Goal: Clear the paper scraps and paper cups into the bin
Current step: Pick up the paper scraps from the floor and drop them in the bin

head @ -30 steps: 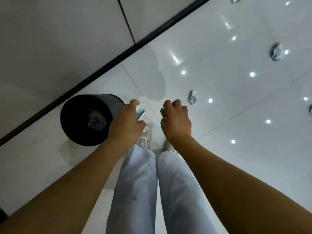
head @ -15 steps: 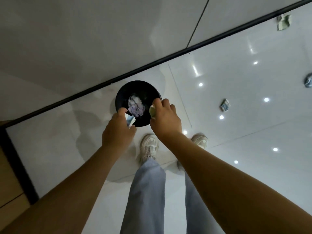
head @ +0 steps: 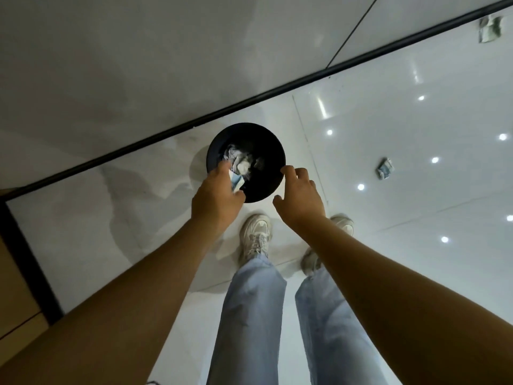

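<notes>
your left hand (head: 215, 200) has its fingers (head: 222, 169) curled round a blue-and-white paper scrap (head: 236, 182), which sticks out over the near left rim of the bin (head: 266, 187). your right hand (head: 301, 198) holds nothing: its fingers (head: 291, 171) are spread and relaxed, hanging just above the bin's near right rim, thumb apart from the rest. the bin is black and round, standing on the glossy white floor (head: 388, 134) close to the dark strip along the wall, and crumpled white paper (head: 241, 161) lies inside it. your pale shoes (head: 255, 237) stand on the floor just on the near side of the bin. further out, to the right, a crumpled blue-and-white scrap (head: 385, 168) lies on the floor well apart from the bin, and another greenish scrap (head: 490, 29) lies near the far right corner of the floor, next to the dark strip.
</notes>
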